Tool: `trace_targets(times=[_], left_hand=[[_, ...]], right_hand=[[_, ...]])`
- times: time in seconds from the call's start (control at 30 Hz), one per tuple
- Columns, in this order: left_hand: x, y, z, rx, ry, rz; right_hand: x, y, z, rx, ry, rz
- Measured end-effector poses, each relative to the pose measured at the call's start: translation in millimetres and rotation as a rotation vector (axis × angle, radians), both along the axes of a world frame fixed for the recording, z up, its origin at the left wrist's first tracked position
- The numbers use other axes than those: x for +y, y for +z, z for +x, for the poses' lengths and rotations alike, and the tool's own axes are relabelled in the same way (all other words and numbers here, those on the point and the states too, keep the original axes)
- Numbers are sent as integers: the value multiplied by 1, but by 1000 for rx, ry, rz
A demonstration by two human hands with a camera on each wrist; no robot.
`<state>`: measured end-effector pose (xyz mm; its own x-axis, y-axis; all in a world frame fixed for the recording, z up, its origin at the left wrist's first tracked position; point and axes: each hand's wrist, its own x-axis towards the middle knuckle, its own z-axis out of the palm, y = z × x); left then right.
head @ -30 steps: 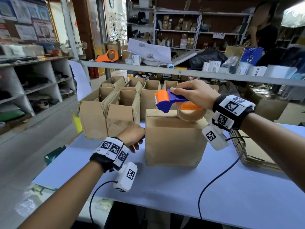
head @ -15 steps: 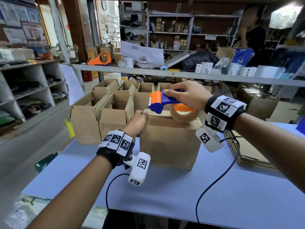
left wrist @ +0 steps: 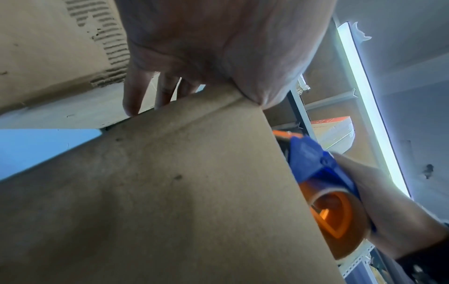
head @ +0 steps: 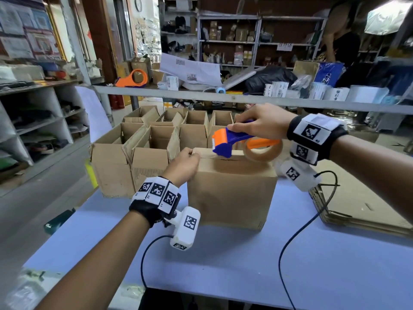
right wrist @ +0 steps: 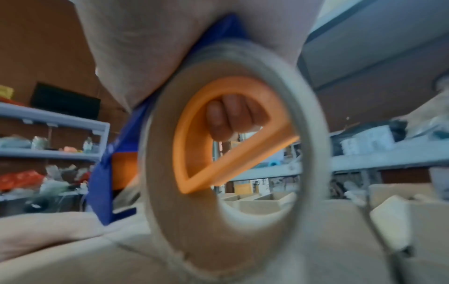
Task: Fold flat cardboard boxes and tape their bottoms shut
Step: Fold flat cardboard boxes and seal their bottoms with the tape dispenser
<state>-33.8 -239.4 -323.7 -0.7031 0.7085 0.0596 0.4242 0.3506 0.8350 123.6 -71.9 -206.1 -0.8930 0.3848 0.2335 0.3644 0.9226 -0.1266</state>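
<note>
A brown cardboard box (head: 232, 193) stands on the blue table (head: 245, 271) with its flaps folded shut on top. My left hand (head: 183, 164) holds the box's upper left edge; the left wrist view shows its fingers (left wrist: 136, 92) reaching down the far side of the box (left wrist: 170, 192). My right hand (head: 261, 121) grips a blue and orange tape dispenser (head: 232, 139) just above the box top, near the left edge. Its tape roll (head: 261, 153) hangs close over the flaps. In the right wrist view my fingers (right wrist: 226, 119) curl inside the orange hub (right wrist: 233, 84) of the roll (right wrist: 160, 192).
Several open-topped boxes (head: 156, 153) stand in rows behind and to the left. A stack of flat cardboard (head: 357, 204) lies at the table's right. A metal shelf rail (head: 223, 97) crosses overhead with a second orange dispenser (head: 134, 78) on it. A person (head: 344, 41) stands at the back right.
My left hand rose from the box's left side to its upper left edge. The right hand brought the dispenser down closer to the box top.
</note>
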Motion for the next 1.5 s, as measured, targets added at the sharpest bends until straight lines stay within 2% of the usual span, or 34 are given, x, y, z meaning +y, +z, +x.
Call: trace_targets(times=[0.2,0.37,0.47,0.73,0.93,1.07,1.13,1.2,1.23,1.4,1.5], left_hand=[[-1,1,-2,48,-7,-50],[1,-1,-3,40,-7,-21],[7,-1,1,29,-10,-8],[11,-4,0,43,-8,-14],[10,-3,0,62,4,-48],[10,-3,2,47,16,-39],[9,-3,4,59,16,-45],[8,-2,7,66,14,-47],[8,-2,7,72,9,-48],[9,-4,5,77,11,-35],[12,-8,3,68,24,-20]], right_hand=[[41,2,74,-1,-106,-64],[77,-22,162,29,-209,-102],[80,-41,185,29,-230,-75],[75,-51,135,-253,-234,174],[66,-47,78,-474,-235,68],[66,-35,64,-510,-266,93],[65,-45,67,-568,-281,148],[61,-72,75,-713,-309,272],[61,-88,81,-729,-322,290],[76,-130,113,-329,-394,277],[70,-169,126,-255,-412,166]])
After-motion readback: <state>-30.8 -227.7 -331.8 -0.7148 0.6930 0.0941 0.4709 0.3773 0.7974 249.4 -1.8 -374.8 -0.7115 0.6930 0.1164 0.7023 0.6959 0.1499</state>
